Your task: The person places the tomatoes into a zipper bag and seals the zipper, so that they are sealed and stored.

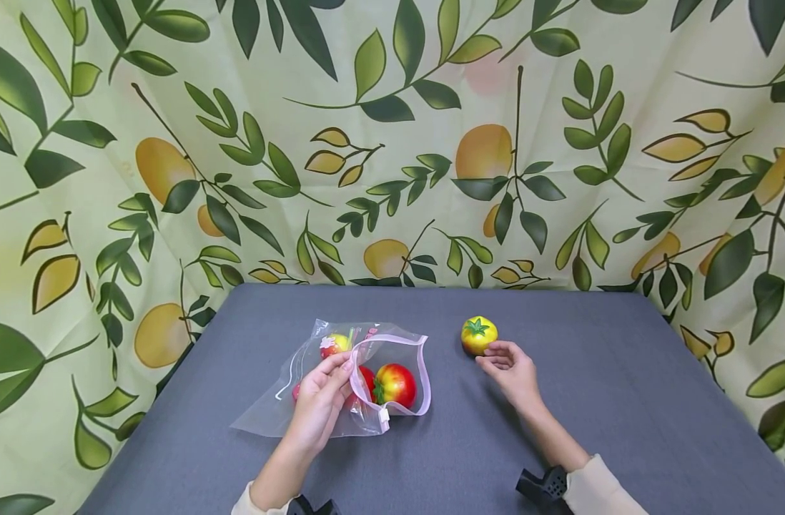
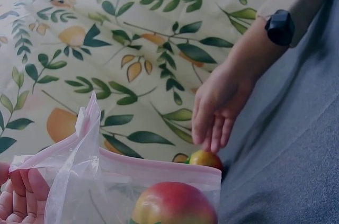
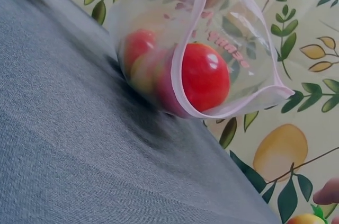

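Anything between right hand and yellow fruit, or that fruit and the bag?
Nothing visible: the right hand is at the yellow fruit, and only tabletop separates that from the bag. A red-yellow fruit sits just inside its pink rim.

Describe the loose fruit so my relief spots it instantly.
On the grey table, look right of the clear pink-rimmed zip bag in the left hand. Next to the right hand sits a yellow fruit with a green star-shaped calyx. Unlike the redder fruits inside the bag, it lies outside.
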